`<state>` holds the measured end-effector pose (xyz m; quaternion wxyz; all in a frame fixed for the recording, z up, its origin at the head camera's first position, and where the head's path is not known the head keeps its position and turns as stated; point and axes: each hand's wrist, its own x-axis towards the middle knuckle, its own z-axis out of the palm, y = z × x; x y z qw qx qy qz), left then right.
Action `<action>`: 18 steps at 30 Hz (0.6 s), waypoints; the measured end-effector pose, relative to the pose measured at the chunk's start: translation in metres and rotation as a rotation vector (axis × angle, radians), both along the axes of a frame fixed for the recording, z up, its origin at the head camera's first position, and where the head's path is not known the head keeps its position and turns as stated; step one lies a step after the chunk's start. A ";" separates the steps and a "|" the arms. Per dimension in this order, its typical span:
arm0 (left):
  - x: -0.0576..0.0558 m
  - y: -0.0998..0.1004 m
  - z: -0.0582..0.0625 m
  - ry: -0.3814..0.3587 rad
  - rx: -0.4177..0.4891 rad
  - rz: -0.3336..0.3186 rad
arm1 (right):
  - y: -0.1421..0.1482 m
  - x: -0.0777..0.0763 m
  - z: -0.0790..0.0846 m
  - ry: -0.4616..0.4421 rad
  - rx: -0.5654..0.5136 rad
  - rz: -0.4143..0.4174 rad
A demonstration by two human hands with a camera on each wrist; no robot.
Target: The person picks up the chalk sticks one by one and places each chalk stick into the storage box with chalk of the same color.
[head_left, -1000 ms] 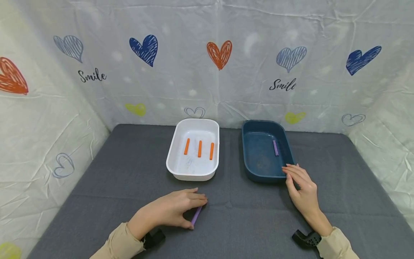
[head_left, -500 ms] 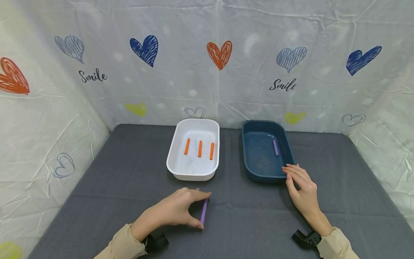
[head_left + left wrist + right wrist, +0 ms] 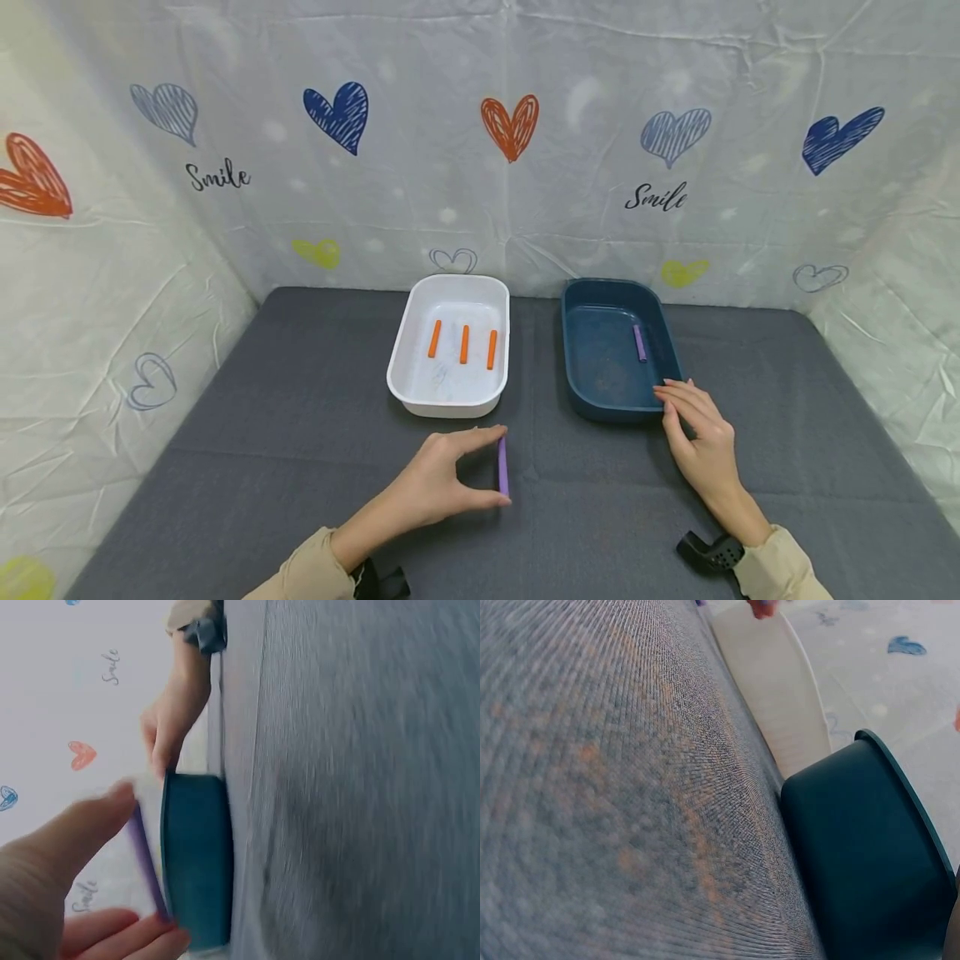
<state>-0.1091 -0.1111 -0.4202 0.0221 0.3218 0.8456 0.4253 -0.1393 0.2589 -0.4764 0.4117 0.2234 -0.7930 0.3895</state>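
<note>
A slim purple stick (image 3: 503,468) is pinched lengthwise between the thumb and fingertips of my left hand (image 3: 442,482), above the table in front of the white tub (image 3: 450,410). In the left wrist view the purple stick (image 3: 146,859) is blurred, with the dark blue tub (image 3: 199,859) behind it. My right hand (image 3: 702,437) holds the near right corner of the dark blue tub (image 3: 607,410) by its rim, fingertips over the edge. Inside that tub lies another purple stick (image 3: 639,343). The white tub holds three orange sticks (image 3: 464,344), spaced apart.
A grey cloth (image 3: 300,367) covers the table. Both tubs stand side by side near its back edge, with a gap between them. Behind the table hangs a white curtain (image 3: 420,192) printed with hearts. Each wrist wears a black band (image 3: 711,553).
My left hand has moved right and lifted the purple stick off the cloth, turning it to point away from me. The right hand and both tubs have stayed in place.
</note>
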 end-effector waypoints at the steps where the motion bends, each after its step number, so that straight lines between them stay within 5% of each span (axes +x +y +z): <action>1: 0.001 0.002 -0.001 -0.007 0.029 0.019 | 0.000 0.000 0.000 0.000 0.000 0.000; 7: 0.003 0.017 -0.006 -0.079 0.192 0.104 | 0.000 -0.001 -0.001 0.000 -0.001 0.002; 18: 0.000 0.040 -0.005 -0.067 0.339 0.160 | 0.000 0.000 0.000 0.007 0.001 0.005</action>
